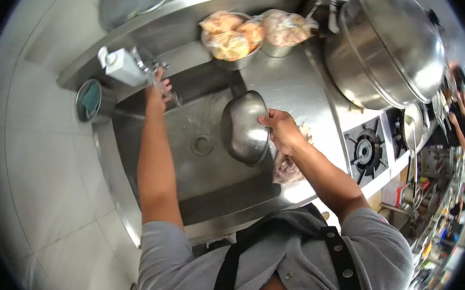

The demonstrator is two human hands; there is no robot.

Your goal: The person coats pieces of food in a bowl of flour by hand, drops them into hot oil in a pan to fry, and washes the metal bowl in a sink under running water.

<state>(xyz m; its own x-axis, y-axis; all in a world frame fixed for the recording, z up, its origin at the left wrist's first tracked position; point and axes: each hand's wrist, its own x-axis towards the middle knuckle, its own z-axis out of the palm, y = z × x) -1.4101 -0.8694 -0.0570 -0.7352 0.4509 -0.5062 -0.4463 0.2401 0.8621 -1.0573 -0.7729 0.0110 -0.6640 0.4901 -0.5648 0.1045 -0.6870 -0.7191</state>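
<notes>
My left hand [158,92] is under the faucet [154,64] at the back left of the steel sink [207,171], its fingers apart in the running water and nothing held. A metal bowl [248,129], tipped on its side over the right part of the sink, is gripped at its rim by my right hand [283,130], thumb on the near face. Beneath my right wrist, a plastic bag of meat [288,170] lies on the steel counter. The sink's round drain [202,145] shows between my hands.
A white jug [123,67] stands beside the faucet, and a pot with a green cloth [91,99] is at the left. Bagged food [230,37] fills containers at the back. A large steamer [382,48] and a gas burner [366,149] are at the right; people stand farther off.
</notes>
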